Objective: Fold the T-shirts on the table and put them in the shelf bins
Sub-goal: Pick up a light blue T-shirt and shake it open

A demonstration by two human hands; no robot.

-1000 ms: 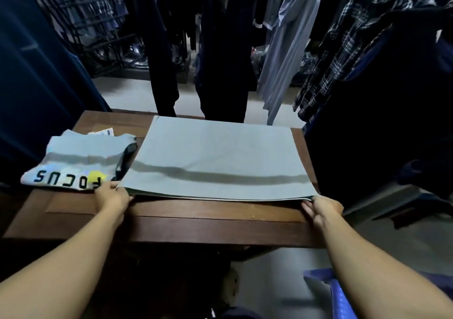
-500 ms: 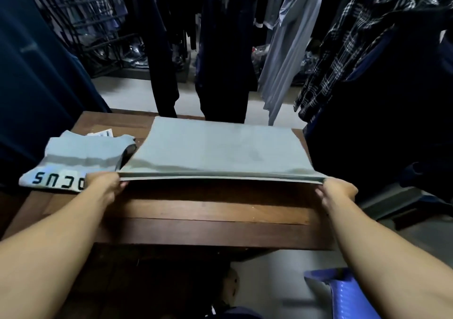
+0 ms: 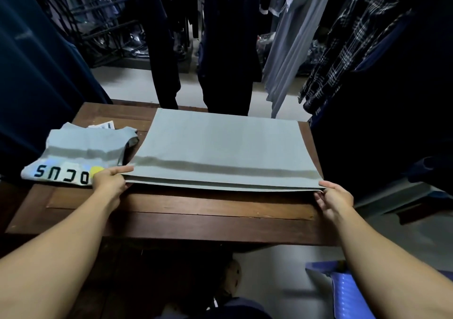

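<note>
Fingers (image 3: 120, 170) of the left hand (image 3: 110, 181) and right hand (image 3: 334, 198) pinched the near corners of the grey T-shirt (image 3: 220, 144), part-folded on the counter (image 3: 183, 208); a printed T-shirt (image 3: 81, 154) lay folded just beside it, neither yet in the bins, which were not in view.

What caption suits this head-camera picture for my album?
The left hand and right hand pinch the near corners of a grey-blue T-shirt on a wooden table.

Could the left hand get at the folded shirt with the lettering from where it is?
Probably yes: the left hand overlaps the near corner of the folded shirt, nothing between them. But it pinches a corner of the spread shirt and would have to let go first.
</note>
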